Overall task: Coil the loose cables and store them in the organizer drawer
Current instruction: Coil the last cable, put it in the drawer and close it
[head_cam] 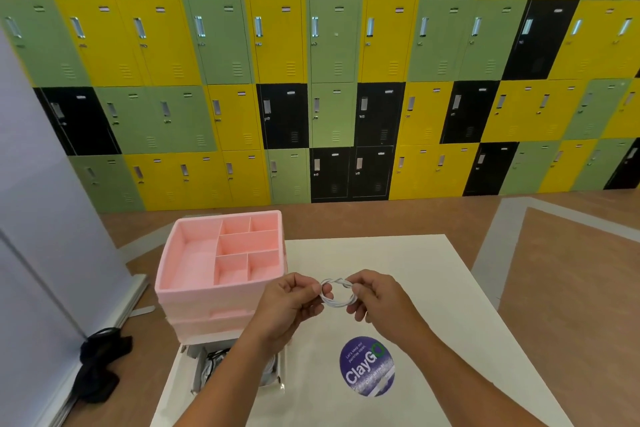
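Observation:
A white cable [337,293], wound into a small ring with a twisted top, hangs above the white table [433,288]. My left hand [294,302] pinches the ring's left side. My right hand [374,295] pinches its right side. The pink organizer [221,253] stands on the table's left part, its top tray split into several compartments. Below it a clear drawer [235,367] is pulled out toward me, with dark and pale cables inside; my left forearm hides part of it.
A round purple ClayGo sticker [367,366] lies on the table near me. A black bundle [100,364] sits on the floor at the left beside a grey panel [41,218]. Coloured lockers [329,80] fill the wall behind.

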### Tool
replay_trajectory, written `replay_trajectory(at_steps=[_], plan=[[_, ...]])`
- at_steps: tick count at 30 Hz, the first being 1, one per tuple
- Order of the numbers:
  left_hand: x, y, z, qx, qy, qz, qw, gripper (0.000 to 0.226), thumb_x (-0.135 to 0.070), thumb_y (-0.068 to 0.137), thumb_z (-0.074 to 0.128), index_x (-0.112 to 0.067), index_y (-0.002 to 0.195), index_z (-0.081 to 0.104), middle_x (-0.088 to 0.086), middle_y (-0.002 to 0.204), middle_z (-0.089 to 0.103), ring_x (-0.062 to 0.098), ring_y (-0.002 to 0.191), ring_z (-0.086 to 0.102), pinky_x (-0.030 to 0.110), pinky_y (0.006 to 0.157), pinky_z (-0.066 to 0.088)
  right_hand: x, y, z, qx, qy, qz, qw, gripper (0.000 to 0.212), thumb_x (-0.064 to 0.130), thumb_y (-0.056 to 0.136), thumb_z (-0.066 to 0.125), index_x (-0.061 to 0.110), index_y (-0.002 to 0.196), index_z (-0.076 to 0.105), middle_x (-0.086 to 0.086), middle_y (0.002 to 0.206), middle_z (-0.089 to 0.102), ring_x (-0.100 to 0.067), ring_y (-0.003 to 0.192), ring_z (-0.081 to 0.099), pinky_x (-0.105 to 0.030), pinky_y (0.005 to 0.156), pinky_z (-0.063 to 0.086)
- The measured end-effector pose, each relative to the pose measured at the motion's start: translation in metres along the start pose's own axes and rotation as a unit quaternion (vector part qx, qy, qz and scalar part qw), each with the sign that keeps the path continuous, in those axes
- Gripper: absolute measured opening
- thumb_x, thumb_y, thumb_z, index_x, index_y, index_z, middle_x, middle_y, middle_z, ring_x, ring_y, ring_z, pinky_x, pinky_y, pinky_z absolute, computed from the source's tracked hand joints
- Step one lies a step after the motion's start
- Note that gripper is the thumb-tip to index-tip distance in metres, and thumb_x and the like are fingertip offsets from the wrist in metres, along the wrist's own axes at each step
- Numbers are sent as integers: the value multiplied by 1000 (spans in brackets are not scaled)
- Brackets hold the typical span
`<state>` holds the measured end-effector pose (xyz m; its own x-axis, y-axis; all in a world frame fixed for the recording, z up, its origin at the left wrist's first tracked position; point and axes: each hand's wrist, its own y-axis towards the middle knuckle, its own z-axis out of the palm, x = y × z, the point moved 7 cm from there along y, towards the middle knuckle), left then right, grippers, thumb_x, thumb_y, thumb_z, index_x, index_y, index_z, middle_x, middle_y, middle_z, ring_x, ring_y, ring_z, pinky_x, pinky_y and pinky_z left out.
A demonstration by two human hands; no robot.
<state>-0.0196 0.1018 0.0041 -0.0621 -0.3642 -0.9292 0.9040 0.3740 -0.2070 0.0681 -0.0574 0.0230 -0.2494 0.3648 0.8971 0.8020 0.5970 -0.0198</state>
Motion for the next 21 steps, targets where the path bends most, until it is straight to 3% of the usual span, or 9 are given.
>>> replay_trajectory(at_steps=[4, 7, 10, 13, 17, 21], plan=[[-1, -8, -13, -7, 26, 2, 1000, 20, -2, 90, 68, 11, 104, 64, 21, 100, 76, 25, 85, 73, 31, 72, 58, 1, 1, 12, 11, 49, 8, 999, 26, 10, 104, 46, 18, 101, 70, -7, 72, 74, -14, 61, 64, -27, 59, 48], [-11, -12, -29, -54, 164, 67, 983, 3, -11, 86, 76, -11, 89, 76, 7, 88, 77, 22, 84, 71, 30, 70, 54, 2, 1, 19, 9, 76, 5, 997, 27, 7, 103, 46, 16, 99, 71, -9, 71, 74, -16, 60, 64, -29, 60, 49], [-21, -15, -44, -94, 257, 141, 952, 13, -14, 80, 83, -27, 79, 80, -3, 78, 68, 6, 71, 57, 20, 69, 49, 6, 1, 27, 4, 93, 2, 996, 26, 7, 103, 47, 15, 99, 71, -10, 71, 74, -17, 60, 63, -30, 60, 49], [-27, -20, -48, -99, 307, 181, 929, 13, -13, 83, 80, -26, 83, 79, -10, 75, 65, 2, 68, 55, 16, 66, 46, 13, 2, 34, 3, 108, -9, 994, 25, 7, 103, 48, 16, 101, 71, -10, 72, 74, -17, 61, 64, -30, 60, 50], [-30, -26, -47, -147, 308, 197, 919, 15, -14, 89, 74, -28, 88, 76, -13, 78, 73, 6, 75, 67, 21, 70, 56, 25, 0, 44, 10, 137, -23, 990, 25, 4, 103, 47, 13, 102, 71, -13, 74, 74, -20, 62, 64, -31, 61, 52], [-21, -27, -38, -134, 222, 163, 952, 14, -16, 96, 66, -27, 98, 75, -6, 82, 77, 13, 75, 72, 33, 67, 62, 29, -2, 47, -2, 116, -27, 993, 24, 8, 103, 48, 15, 104, 71, -11, 77, 75, -20, 65, 67, -30, 64, 56]])
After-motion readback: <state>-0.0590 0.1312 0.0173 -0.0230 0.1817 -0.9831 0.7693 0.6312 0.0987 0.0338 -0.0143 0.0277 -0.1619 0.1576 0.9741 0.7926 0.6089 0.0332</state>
